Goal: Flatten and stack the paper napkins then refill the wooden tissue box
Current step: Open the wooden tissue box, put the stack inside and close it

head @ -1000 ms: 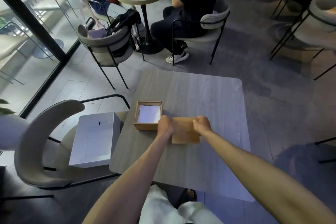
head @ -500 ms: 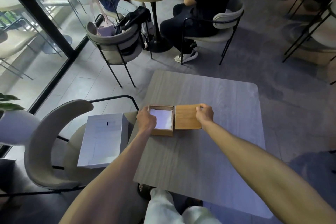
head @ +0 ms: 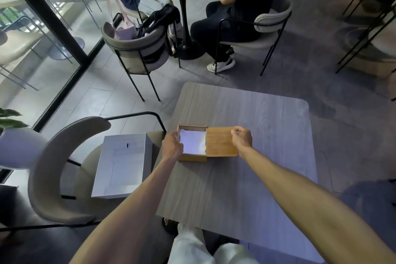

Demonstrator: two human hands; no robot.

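Wooden box (head: 192, 158) holds white napkins (head: 192, 142); left hand (head: 171, 145) grips its side, right hand (head: 242, 138) pinches lid (head: 218, 143). Refill looks done; next, slide lid shut squarely.

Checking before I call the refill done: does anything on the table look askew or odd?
Only the wooden lid: it sticks out to the right of the tissue box, leaving the white napkins uncovered. The right hand grips it, the left hand holds the box. Nothing looks spilled.
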